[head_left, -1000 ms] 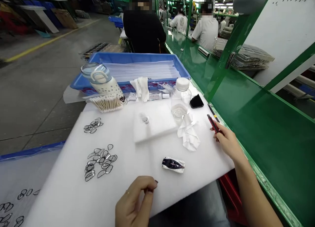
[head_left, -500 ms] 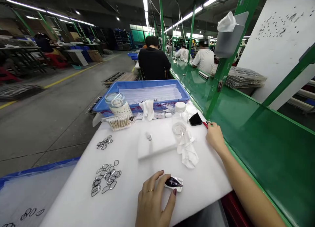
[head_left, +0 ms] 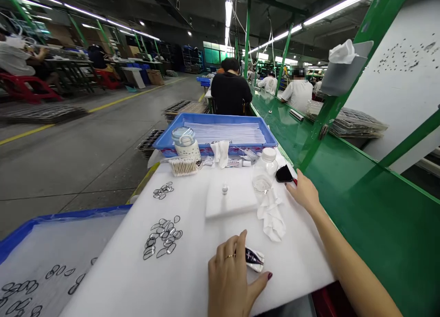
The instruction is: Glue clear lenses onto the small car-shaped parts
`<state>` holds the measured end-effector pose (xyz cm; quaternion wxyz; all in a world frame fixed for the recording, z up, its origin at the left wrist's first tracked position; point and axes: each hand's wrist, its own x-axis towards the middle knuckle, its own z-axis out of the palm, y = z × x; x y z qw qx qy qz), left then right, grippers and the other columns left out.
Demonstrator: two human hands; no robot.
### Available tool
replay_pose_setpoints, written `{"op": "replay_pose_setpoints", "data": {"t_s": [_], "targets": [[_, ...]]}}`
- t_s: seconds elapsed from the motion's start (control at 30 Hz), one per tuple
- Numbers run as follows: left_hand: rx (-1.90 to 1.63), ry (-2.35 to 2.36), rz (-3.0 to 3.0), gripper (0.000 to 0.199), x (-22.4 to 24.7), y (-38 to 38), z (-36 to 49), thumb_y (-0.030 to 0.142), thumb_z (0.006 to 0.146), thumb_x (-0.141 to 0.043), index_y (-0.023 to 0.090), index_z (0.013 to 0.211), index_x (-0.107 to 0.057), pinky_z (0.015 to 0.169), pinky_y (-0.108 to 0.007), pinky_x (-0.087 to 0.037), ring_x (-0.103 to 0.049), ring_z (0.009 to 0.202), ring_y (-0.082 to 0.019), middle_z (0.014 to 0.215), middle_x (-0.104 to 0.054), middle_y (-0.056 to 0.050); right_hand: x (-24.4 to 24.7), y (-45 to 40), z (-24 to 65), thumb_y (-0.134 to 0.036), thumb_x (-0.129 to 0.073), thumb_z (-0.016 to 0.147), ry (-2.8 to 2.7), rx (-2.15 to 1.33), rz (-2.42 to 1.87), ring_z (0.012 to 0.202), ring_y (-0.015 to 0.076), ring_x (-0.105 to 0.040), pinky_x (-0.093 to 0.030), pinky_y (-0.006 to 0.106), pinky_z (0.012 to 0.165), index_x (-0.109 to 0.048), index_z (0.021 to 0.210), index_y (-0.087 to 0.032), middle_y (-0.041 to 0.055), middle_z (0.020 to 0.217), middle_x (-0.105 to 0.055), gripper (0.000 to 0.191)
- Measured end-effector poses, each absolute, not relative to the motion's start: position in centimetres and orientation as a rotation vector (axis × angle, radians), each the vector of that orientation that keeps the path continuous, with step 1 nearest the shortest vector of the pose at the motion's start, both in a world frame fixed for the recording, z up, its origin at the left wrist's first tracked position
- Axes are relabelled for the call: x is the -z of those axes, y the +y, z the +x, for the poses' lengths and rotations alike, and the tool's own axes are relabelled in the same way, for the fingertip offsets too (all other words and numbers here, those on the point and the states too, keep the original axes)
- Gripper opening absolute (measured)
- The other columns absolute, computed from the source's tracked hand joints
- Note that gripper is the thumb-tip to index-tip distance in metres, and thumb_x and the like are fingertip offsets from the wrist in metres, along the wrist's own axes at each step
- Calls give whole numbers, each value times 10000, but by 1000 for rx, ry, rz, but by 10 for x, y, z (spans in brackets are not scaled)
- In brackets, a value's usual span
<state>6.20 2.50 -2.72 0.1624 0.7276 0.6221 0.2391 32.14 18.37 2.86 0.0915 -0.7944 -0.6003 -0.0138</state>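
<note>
My left hand rests on the white foam table top, fingers close together and thumb spread away. Between its index finger and thumb lies a crumpled black-and-white tube. At the table's right edge, my right hand is beside a red-handled tool, partly hidden by the fingers; a black pad lies just left of it. Whether the right hand grips the tool is unclear. A white foam block carries a small clear piece. Dark-rimmed rings lie in two groups at the left.
A clear bottle and crumpled tissue stand right of the block. Behind are cotton swabs, a lidded jar and a blue tray. A green bench runs along the right. A person in black sits ahead.
The view has turned left, so things appear further right. My left thumb has spread away from the tube. My right hand has moved slightly towards me beside the red handle.
</note>
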Motion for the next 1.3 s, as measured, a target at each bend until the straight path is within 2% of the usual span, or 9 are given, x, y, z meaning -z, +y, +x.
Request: {"op": "replay_pose_setpoints", "data": {"t_s": [0.1,0.2,0.47,0.67,0.77,0.9,1.0,1.13,1.3], "targets": [[-692,1792,2015,640,25,27,65,336,784,-652,189,1392,-517,949,-521,-446,-539,1200,-355,1326,-608,-141,-33,211,307,-547,-588,912,-1824,47,-2386,1223,306,-565,-410,504,1077,-299,1515,-111,178,1333,-584,799],[-701,1753,1958,631,20,26,64,277,777,-619,193,1394,-512,995,-503,-429,-519,1234,-338,1352,-596,-130,-31,229,299,-537,-590,925,-1789,43,-2449,1226,296,-557,-387,577,1087,-452,1421,-173,136,1343,-564,630],[-666,1633,1982,692,8,25,59,224,775,-583,132,1445,-438,1120,-461,-359,-448,1317,-323,1411,-538,-141,-52,213,301,-417,-606,949,-1733,-63,-2427,1182,267,-578,-499,512,994,-540,1324,-175,116,1343,-555,451],[-722,1502,2103,628,2,27,52,291,824,-709,168,1397,-481,1091,-477,-418,-498,1283,-304,1384,-551,-137,-131,145,315,-407,-594,959,-1854,-135,-2186,1201,266,-568,-489,515,1009,-556,1305,-178,116,1360,-547,417],[-757,1470,2158,425,1,27,48,367,936,-625,184,1313,-551,1008,-534,-485,-562,1215,-290,1367,-551,-119,-173,91,325,-411,-567,969,-2003,-275,-1985,1249,262,-555,-458,482,1068,-547,1340,-193,115,1412,-539,431],[-817,1486,2201,401,-2,23,47,360,944,-619,175,1296,-561,966,-509,-522,-594,1165,-274,1336,-571,-117,-214,6,339,-493,-582,903,-2161,-497,-1798,1268,263,-574,-469,365,1082,-595,1331,-234,67,1427,-571,501],[-834,1487,2226,398,-4,20,48,360,944,-619,171,1290,-564,953,-501,-531,-603,1147,-269,1318,-580,-116,-229,-41,339,-588,-602,855,-2208,-641,-1691,1239,280,-604,-490,380,1070,-643,1285,-231,71,1390,-606,560],[-822,1464,2240,396,-4,21,48,362,943,-621,169,1285,-566,951,-500,-531,-606,1144,-268,1310,-586,-115,-220,-34,310,-578,-612,863,-2229,-804,-1482,1198,311,-626,-487,448,1071,-670,1255,-201,105,1312,-657,547],[-757,1400,2216,395,-6,30,37,383,900,-675,155,1216,-608,959,-488,-516,-602,1129,-265,1238,-622,-105,-151,70,232,-380,-567,890,-2199,-825,-1383,1159,280,-646,-504,431,1029,-631,1284,-138,156,1318,-643,467]]}}
